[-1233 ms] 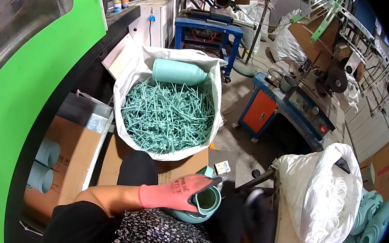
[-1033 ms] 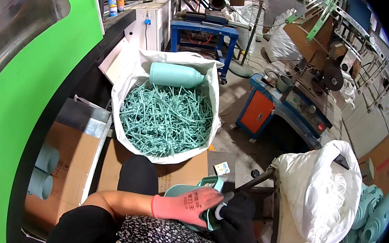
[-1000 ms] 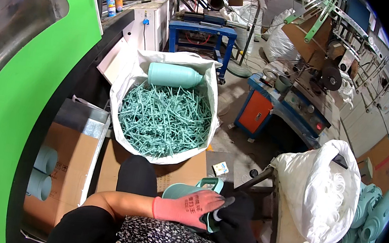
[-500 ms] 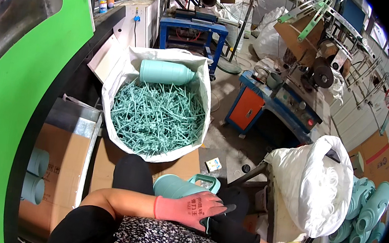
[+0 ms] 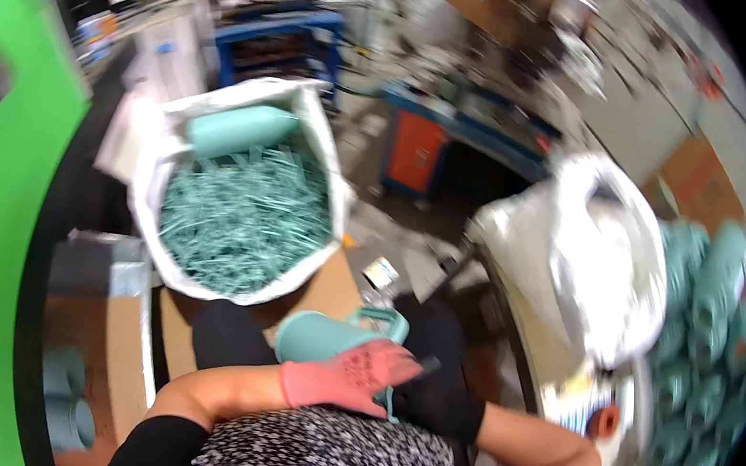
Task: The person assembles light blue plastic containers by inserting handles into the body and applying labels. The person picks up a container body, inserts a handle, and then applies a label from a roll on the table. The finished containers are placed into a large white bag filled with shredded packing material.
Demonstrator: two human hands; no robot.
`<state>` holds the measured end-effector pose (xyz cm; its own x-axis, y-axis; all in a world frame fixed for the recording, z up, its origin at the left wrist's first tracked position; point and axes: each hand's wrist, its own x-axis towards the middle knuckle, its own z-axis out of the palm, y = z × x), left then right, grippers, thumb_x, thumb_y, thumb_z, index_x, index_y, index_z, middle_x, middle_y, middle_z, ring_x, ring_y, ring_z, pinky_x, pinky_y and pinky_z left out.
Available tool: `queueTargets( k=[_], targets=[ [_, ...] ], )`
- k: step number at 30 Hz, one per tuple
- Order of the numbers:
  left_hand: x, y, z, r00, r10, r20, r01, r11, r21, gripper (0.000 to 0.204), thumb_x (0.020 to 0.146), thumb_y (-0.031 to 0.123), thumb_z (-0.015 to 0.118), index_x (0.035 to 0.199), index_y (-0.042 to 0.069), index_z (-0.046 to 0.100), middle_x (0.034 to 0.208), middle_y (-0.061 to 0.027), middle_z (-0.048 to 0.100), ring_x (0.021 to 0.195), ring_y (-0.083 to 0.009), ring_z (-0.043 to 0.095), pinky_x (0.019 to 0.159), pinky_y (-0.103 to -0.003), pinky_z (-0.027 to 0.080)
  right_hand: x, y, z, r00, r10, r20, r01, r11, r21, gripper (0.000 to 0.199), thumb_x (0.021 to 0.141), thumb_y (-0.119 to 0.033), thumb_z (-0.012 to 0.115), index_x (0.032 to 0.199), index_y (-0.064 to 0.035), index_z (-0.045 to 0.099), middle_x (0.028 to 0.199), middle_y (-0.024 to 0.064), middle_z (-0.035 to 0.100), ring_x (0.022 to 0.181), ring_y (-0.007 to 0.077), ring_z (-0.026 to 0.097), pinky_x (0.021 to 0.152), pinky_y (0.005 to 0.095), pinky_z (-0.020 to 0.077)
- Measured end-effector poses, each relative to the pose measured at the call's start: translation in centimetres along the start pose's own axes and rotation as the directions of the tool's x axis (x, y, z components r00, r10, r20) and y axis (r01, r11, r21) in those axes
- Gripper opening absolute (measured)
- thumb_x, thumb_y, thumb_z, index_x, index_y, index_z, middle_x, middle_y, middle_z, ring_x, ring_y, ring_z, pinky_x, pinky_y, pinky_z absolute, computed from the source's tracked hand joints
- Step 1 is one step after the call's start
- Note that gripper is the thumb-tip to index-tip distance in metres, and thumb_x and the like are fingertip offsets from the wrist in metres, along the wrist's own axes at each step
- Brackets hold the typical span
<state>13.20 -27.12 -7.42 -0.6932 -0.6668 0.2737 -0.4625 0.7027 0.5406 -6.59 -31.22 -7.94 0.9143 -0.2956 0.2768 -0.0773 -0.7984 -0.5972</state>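
A teal plastic jug (image 5: pixel 316 337) with a loop handle (image 5: pixel 391 321) lies on its side across my lap. My left hand (image 5: pixel 358 375), in a pink glove, is wrapped over it and holds it against me. At the jug's right end is my right hand (image 5: pixel 437 398) in a black glove, its fingers curled in close to the left hand. A dark tip pokes up between the two hands; blur hides whether it is a thumb or a tool. A thin teal strip (image 5: pixel 390 403) hangs below the left hand's fingers.
A white sack (image 5: pixel 142 232) of teal plastic sprues (image 5: pixel 246 214) stands ahead, with a teal bottle-shaped body (image 5: pixel 242 130) on top. To the right are another white sack (image 5: pixel 571 263) and stacked teal parts (image 5: pixel 716 294). A cardboard box (image 5: pixel 130 341) holding teal pieces sits left.
My view has swung right, blurring the picture and shifting the surroundings left. Both hands stay together at the jug in my lap, the left still holding it.
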Motion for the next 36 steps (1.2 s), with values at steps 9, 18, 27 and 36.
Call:
queueTargets(
  k=[9, 18, 27, 36],
  targets=[
    [-1.8, -12.3, 0.9, 0.755, -0.500, -0.424, 0.504, 0.856, -0.112, 0.049, 0.081, 0.012, 0.064, 0.127, 0.000, 0.051, 0.128, -0.0217, 0.053, 0.116, -0.0340, 0.052, 0.098, -0.039, 0.041, -7.0, -1.3, 0.9, 0.992, 0.128, -0.003, -0.128, 0.985, -0.114, 0.008, 0.078, -0.010, 0.058, 0.082, -0.0021, 0.058, 0.082, 0.0139, 0.060, 0.071, 0.0320, 0.062, 0.059, 0.0408, 0.0499],
    [-11.9, -19.4, 5.3, 0.794, -0.601, -0.093, 0.600, 0.799, -0.043, 0.026, 0.090, 0.017, 0.048, 0.109, 0.003, 0.060, 0.101, -0.0179, 0.065, 0.091, -0.0339, 0.063, 0.077, -0.040, 0.051, -21.1, -0.5, -0.5, 0.440, 0.531, -0.724, -0.656, 0.741, 0.145, 0.018, 0.084, -0.008, 0.060, 0.102, -0.0022, 0.060, 0.108, 0.0149, 0.061, 0.099, 0.0285, 0.059, 0.086, 0.0370, 0.0467],
    [-6.8, -17.0, 1.0, 0.352, -0.934, -0.053, 0.410, 0.205, -0.889, 0.050, 0.096, 0.040, 0.045, 0.117, -0.004, 0.059, 0.109, -0.0142, 0.063, 0.093, -0.0232, 0.063, 0.081, -0.035, 0.050, -38.7, 4.0, -9.4, 0.066, 0.179, -0.982, -0.995, -0.066, -0.079, 0.044, 0.077, -0.026, 0.073, 0.114, -0.0090, 0.057, 0.113, 0.0140, 0.058, 0.107, 0.0327, 0.053, 0.090, 0.0438, 0.0432],
    [-7.1, -16.2, -7.3, 0.465, -0.844, -0.268, 0.496, 0.499, -0.711, 0.053, 0.097, 0.040, 0.045, 0.123, -0.006, 0.055, 0.123, -0.0204, 0.057, 0.104, -0.0244, 0.058, 0.088, -0.034, 0.047, -35.0, 11.0, -12.6, 0.113, 0.576, -0.810, -0.884, -0.314, -0.347, 0.024, 0.074, -0.018, 0.067, 0.098, -0.0121, 0.063, 0.091, 0.0083, 0.064, 0.088, 0.0269, 0.062, 0.073, 0.0405, 0.0497]
  ],
)
